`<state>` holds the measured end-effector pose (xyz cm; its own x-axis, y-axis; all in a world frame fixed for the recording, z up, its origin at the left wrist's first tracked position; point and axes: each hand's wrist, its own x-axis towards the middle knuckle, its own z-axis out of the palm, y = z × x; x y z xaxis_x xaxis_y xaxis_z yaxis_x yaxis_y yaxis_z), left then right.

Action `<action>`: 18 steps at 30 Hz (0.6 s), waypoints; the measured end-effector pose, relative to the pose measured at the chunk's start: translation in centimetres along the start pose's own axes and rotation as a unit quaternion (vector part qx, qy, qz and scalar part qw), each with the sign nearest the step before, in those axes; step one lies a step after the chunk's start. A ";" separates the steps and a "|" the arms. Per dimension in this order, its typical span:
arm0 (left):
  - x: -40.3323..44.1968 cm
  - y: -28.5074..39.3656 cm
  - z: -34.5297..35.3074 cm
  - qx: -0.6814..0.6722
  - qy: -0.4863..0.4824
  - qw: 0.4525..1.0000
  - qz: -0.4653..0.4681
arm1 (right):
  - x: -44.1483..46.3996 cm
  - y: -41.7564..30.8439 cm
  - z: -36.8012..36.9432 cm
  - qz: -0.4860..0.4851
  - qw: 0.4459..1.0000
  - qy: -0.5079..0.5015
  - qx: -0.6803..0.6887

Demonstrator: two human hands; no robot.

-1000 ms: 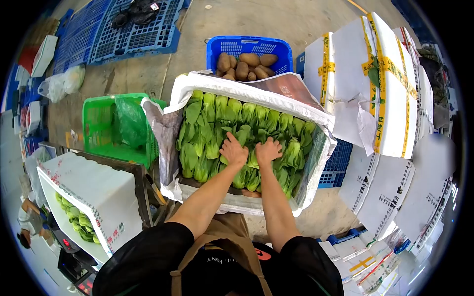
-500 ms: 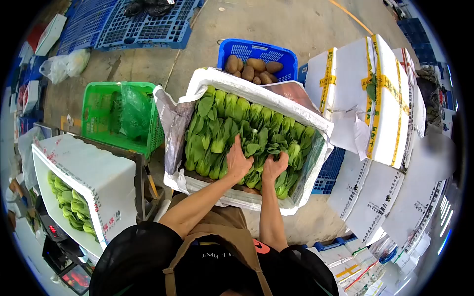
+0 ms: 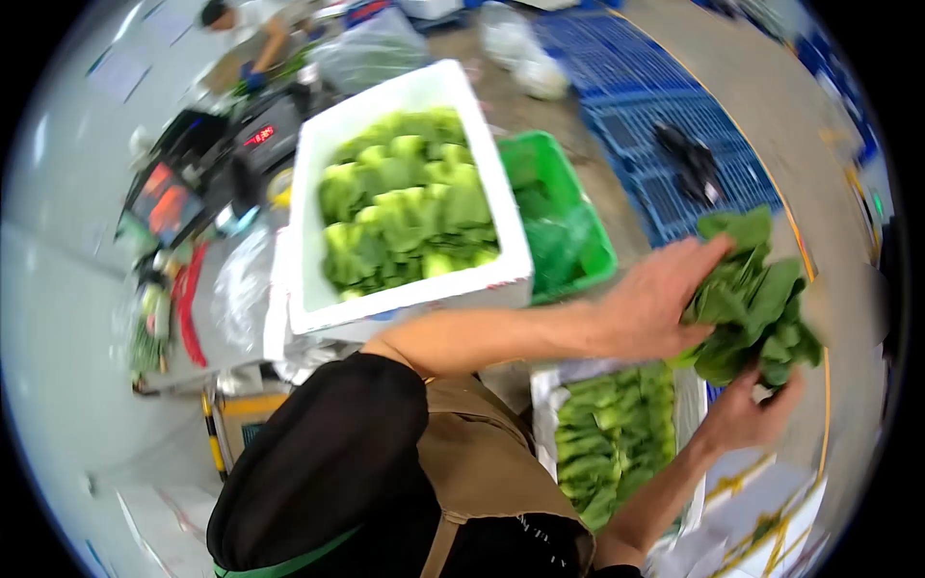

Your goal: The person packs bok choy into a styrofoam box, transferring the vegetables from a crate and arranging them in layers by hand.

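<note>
A bunch of green bok choy (image 3: 756,303) is held up between my two hands, over the floor at the right. My left hand (image 3: 646,303) grips it from the left side, fingers around the leaves. From below, my right hand (image 3: 752,416) holds the same bunch, its fingers partly covered by leaves. Under my arms lies the lined white box (image 3: 689,405) with rows of bok choy (image 3: 612,438). In front of me, to the left, stands a white foam box (image 3: 414,301) with stacked bok choy (image 3: 405,193).
A green crate (image 3: 573,173) with a green bag stands beside the foam box. Beyond it lie blue pallets (image 3: 626,125) with a black bundle. A scale (image 3: 265,133) with red digits and another person (image 3: 270,48) are at upper left. Taped white boxes (image 3: 771,511) are at lower right.
My view has swung left towards the foam box. My hands have come up out of the lined box and now hold a bunch of bok choy in the air.
</note>
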<state>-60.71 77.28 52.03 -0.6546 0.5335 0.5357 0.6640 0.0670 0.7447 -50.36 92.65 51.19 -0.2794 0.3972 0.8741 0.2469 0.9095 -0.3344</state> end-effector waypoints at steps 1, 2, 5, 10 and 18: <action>0.8 0.4 -5.2 0.022 0.012 1.000 0.014 | 2.2 -4.7 1.1 0.004 0.996 -0.024 0.084; 1.0 0.9 -9.5 0.065 0.065 0.994 0.059 | 3.7 -8.8 2.0 0.011 0.985 -0.046 0.167; -1.2 1.2 -22.3 0.099 0.039 0.990 -0.094 | 4.8 -19.6 6.4 -0.054 0.936 -0.168 0.305; -12.1 -5.5 -35.2 0.132 0.031 0.919 -0.370 | -4.9 -34.1 14.3 -0.112 0.824 -0.442 0.336; -28.0 -18.0 -33.4 0.238 -0.109 0.652 -0.712 | -27.1 -41.4 19.5 -0.189 0.616 -0.748 0.158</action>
<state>-66.42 32.92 36.88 -0.6971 -0.2521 -0.6713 -0.4903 0.8506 0.1897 -71.13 46.60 34.51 -0.8629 -0.3970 -0.3126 -0.2252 0.8559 -0.4655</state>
